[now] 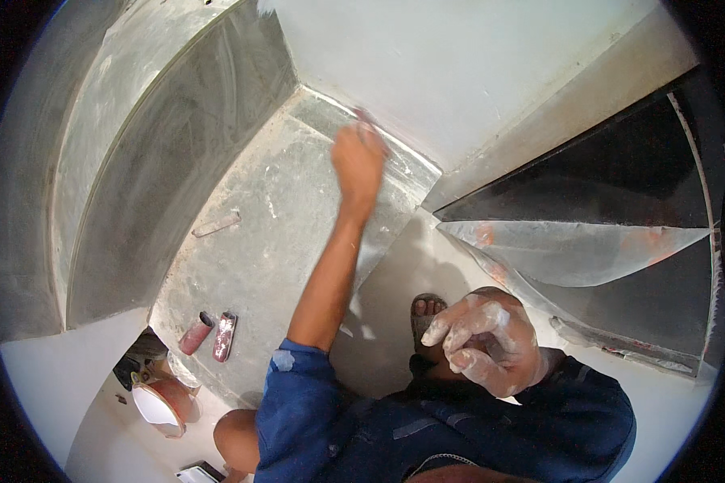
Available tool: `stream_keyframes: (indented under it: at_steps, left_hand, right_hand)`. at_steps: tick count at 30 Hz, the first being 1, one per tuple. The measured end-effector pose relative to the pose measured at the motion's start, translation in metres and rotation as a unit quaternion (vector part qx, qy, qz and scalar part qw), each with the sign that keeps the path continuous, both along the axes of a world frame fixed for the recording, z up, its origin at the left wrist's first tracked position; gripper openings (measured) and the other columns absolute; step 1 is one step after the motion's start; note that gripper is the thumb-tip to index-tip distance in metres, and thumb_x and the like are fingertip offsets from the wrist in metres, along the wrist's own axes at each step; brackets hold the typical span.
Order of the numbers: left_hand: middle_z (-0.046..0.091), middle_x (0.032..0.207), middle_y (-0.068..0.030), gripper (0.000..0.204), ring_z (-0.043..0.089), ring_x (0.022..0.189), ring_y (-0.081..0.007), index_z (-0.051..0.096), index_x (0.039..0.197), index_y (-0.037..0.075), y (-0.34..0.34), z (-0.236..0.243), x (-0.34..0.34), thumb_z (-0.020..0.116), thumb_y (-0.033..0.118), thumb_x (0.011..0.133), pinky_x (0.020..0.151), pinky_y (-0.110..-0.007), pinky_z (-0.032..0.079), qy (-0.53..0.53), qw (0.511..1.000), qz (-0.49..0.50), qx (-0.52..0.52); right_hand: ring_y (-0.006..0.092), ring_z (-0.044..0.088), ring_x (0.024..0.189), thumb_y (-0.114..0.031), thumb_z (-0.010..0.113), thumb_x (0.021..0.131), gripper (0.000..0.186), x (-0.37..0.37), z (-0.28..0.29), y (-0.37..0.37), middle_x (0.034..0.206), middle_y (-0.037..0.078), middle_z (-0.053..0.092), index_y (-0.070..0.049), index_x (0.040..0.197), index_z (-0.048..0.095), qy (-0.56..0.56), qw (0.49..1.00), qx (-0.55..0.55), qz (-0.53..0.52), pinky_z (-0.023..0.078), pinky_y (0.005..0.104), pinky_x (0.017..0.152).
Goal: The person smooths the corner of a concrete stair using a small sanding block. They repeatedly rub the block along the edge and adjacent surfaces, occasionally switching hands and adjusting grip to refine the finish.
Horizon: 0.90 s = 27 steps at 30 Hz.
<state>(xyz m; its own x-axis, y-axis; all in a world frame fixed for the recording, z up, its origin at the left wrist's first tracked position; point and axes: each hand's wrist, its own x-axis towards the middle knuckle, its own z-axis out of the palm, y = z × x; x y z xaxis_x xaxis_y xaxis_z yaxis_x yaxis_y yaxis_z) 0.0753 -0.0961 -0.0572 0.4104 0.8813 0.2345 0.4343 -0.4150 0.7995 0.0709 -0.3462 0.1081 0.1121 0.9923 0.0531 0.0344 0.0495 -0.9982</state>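
My left hand (pixel 358 165) reaches forward, its fingers closed on a dark red piece of sandpaper (pixel 366 118), partly hidden and blurred by motion. It is at the far edge of a grey, dusty slab (pixel 254 189), beside the foot of the white wall (pixel 395 64). White streaks run along that joint. My right hand (pixel 495 342) is raised near my body, coated in white powder, its fingers curled in toward the thumb, and I see nothing in it. At the slab's near left lie a rolled reddish piece of sandpaper (pixel 195 333) and a flatter reddish, white-dusted piece (pixel 225 336).
A thin, pale strip (pixel 216 224) lies on the slab. Grey panels (pixel 177 137) rise at the left. Below them is an orange-brown bucket with a white inside (pixel 159 406). Dark panels (pixel 588 177) with a translucent sheet (pixel 580 249) stand right. My sandalled foot (pixel 427 310) is on the floor.
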Motion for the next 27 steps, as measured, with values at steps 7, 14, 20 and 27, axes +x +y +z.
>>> stream_keyframes:
  at_steps: [7,14,20,27]
  left_hand:
    - [0.057,0.088,-0.0239,0.017,0.058,0.088,-0.0378,0.058,0.089,-0.006,0.0,-0.005,0.008,0.048,0.007,0.09,0.08,-0.046,0.045,-0.039,0.997,0.012,0.062]
    - [0.06,0.098,-0.0262,0.021,0.059,0.093,-0.0393,0.059,0.093,-0.008,0.002,0.024,-0.004,0.049,0.01,0.09,0.08,-0.047,0.046,-0.053,0.976,-0.046,-0.205]
    - [0.059,0.091,-0.0238,0.021,0.059,0.084,-0.0402,0.058,0.094,-0.007,-0.027,-0.014,0.015,0.05,0.012,0.089,0.077,-0.047,0.047,0.0,0.997,-0.006,0.074]
    - [0.059,0.09,-0.0264,0.024,0.06,0.085,-0.0399,0.06,0.092,-0.008,-0.025,-0.002,0.024,0.054,0.015,0.088,0.078,-0.048,0.046,-0.039,0.994,0.04,-0.096]
  right_hand:
    - [0.024,0.064,0.079,-0.005,0.059,0.087,0.01,-0.009,-0.003,0.005,0.094,0.018,0.064,-0.002,0.096,0.056,0.045,0.997,0.01,-0.064,0.05,0.0321,0.068]
    - [0.0267,0.063,0.088,-0.001,0.058,0.086,0.013,-0.005,-0.009,-0.001,0.099,0.02,0.061,-0.001,0.099,0.055,0.06,0.996,0.063,-0.013,0.05,0.034,0.072]
    - [0.0209,0.064,0.079,0.0,0.058,0.086,0.015,-0.01,-0.01,0.003,0.1,0.018,0.061,0.0,0.101,0.054,0.069,0.994,0.074,-0.034,0.05,0.0289,0.067]
    - [0.0121,0.056,0.062,-0.004,0.06,0.086,0.018,-0.007,-0.019,-0.003,0.102,0.019,0.06,0.0,0.103,0.053,0.02,0.989,0.141,-0.038,0.046,0.0261,0.058]
